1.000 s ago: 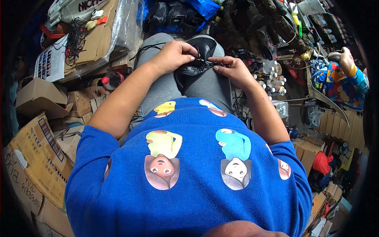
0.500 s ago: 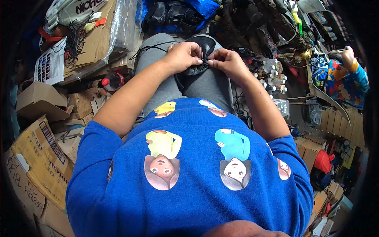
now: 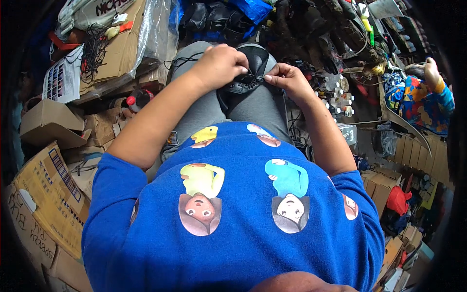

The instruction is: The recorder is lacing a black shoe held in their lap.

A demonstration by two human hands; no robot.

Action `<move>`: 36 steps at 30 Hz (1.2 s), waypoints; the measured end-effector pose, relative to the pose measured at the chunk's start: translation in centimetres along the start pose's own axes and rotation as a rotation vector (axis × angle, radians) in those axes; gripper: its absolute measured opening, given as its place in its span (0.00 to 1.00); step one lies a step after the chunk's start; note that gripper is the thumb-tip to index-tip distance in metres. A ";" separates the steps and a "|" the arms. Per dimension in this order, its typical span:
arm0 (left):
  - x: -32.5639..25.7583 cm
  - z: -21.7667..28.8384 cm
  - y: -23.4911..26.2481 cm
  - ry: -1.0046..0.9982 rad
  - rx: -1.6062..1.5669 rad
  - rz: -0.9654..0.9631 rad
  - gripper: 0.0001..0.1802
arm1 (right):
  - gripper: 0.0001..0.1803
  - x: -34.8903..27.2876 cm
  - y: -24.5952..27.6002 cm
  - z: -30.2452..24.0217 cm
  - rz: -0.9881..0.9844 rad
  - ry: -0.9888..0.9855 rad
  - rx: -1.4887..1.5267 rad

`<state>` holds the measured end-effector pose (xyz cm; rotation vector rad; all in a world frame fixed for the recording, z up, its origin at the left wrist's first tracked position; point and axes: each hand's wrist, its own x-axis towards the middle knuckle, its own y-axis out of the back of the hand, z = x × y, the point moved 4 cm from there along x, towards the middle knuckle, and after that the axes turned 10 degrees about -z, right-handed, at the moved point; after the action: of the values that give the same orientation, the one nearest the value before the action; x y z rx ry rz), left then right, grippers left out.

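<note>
A black leather shoe piece [image 3: 258, 61], with a gathered, stitched rim [image 3: 244, 86], rests on my right thigh near the knee. My left hand [image 3: 221, 67] is closed in a pinch at the piece's left side. On the other side, my right hand [image 3: 290, 81] also pinches, thumb against forefinger. A thin thread [image 3: 260, 77] runs from the stitched rim to the right fingertips. What the left fingertips grip is too small to make out. Black cord [image 3: 187, 58] lies across my left thigh, partly behind the left hand.
Flattened cardboard [image 3: 114, 61] and a tangle of black wire [image 3: 93, 53] lie to the left, above a red-capped bottle [image 3: 139, 100]. Several small white-capped bottles [image 3: 340, 100] stand at right. Farther right, another person's hand [image 3: 431, 73] shows beside colourful clothing [image 3: 421, 104].
My hands have drawn apart from the stitched rim, the left up and leftward, the right slightly to the right. The leather piece's flap now lies more open to view.
</note>
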<state>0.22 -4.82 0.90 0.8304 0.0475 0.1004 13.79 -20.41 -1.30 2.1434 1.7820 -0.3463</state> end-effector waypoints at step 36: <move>1.5 1.4 -0.9 -0.062 0.097 -0.345 0.07 | 0.07 -1.6 6.2 -2.6 0.357 -0.006 -1.108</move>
<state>1.91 -6.28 1.18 0.9105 0.1368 -0.2544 19.55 -21.79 2.35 1.5289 1.0846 0.5939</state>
